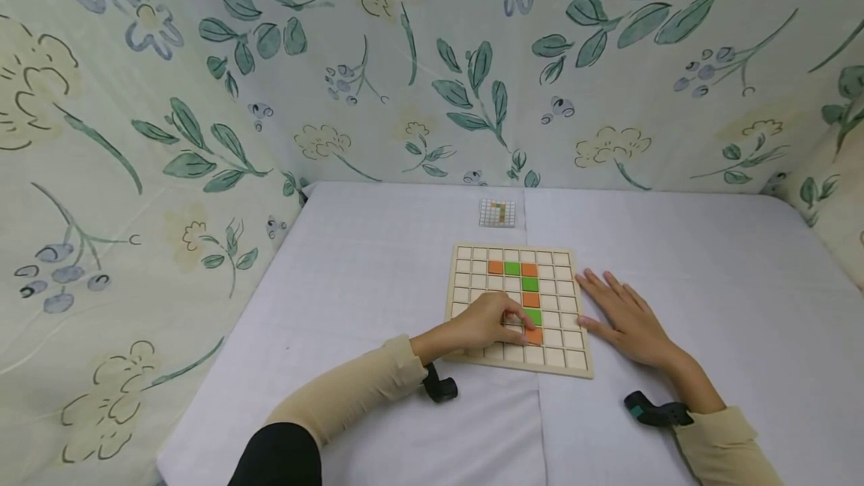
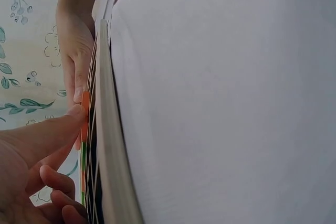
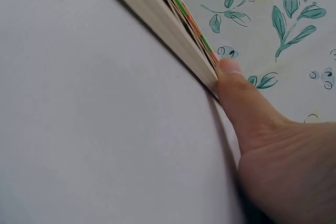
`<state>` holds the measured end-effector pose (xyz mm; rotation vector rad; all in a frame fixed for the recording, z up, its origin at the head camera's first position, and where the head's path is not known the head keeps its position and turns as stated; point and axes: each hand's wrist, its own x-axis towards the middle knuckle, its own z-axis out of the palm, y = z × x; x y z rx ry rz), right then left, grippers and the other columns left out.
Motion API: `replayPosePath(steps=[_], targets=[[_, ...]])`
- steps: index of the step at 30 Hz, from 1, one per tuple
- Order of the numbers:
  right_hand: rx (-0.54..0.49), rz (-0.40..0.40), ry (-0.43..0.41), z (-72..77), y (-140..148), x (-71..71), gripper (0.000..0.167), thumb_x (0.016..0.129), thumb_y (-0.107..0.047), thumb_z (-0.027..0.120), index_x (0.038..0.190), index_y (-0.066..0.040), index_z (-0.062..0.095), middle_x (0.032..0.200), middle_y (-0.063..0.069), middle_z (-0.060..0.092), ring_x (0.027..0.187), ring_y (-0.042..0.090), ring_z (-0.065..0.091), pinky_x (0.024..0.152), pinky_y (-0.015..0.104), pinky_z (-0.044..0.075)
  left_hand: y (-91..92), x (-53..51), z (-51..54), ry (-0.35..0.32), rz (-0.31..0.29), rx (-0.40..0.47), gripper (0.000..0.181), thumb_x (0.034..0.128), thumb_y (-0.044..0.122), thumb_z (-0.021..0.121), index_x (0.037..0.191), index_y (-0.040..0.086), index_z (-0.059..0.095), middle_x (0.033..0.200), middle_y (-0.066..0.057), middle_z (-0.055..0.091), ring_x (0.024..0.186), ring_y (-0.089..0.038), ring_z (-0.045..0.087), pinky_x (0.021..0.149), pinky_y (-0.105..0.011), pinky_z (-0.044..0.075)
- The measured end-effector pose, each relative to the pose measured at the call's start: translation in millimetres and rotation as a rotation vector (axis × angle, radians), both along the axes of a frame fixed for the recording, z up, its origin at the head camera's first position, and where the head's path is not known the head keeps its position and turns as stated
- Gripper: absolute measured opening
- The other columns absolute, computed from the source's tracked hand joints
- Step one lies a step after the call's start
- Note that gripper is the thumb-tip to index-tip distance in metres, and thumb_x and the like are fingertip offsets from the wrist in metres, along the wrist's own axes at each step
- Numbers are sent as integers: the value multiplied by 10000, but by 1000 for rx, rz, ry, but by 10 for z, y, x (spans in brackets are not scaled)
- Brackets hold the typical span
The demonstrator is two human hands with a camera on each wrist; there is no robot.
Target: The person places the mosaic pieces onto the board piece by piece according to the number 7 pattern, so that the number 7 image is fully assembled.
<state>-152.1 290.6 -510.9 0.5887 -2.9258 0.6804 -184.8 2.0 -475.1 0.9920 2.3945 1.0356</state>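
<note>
A square wooden grid board (image 1: 516,372) lies on the table with orange and green square tiles in some cells. Three tiles line up in an upper row, and several more run down a column below the right one. Over the lower part of that column, my left hand (image 1: 487,321) pinches the lowest orange tile (image 1: 534,337) between thumb and fingers. In the left wrist view the thumb (image 2: 58,124) presses on the edge of this orange tile (image 2: 85,114). My right hand (image 1: 628,321) lies flat with fingers spread, its thumb (image 3: 231,74) touching the board's right edge.
Behind the board lies a small card (image 1: 497,213) printed with a grid and a coloured pattern. White cloth covers the table (image 1: 364,246). A floral curtain (image 1: 405,58) hangs behind and at the sides. Each wrist carries a black camera (image 1: 440,385).
</note>
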Motion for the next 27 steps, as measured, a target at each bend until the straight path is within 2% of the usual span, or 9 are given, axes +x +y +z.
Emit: replayPosePath(steps=[15,22,27], targets=[[-6,-2,5,8,-10,10,758,976,-400,630,1577,-96,283,1601,206,240,1482,419,97,1155,582,12,3,25,9,-3,22,-1,165,848,232,810,1005,183,801,673,70,560,704,-68,440,651,-181,363],[2,-4,1,14,-6,7,760,977,-409,626,1578,-100,280,1604,203,235,1481,422,95,1154,585,12,-18,19,26,-12,29,10,160,858,230,806,1014,195,793,719,68,570,736,-73,443,679,-186,379],[-11,-2,-5,14,-10,4,753,977,-398,629,1575,-95,286,1602,207,237,1480,429,94,1152,591,9,-79,-29,57,-20,39,47,188,875,230,797,1055,181,776,839,79,593,791,-78,446,685,-192,385]])
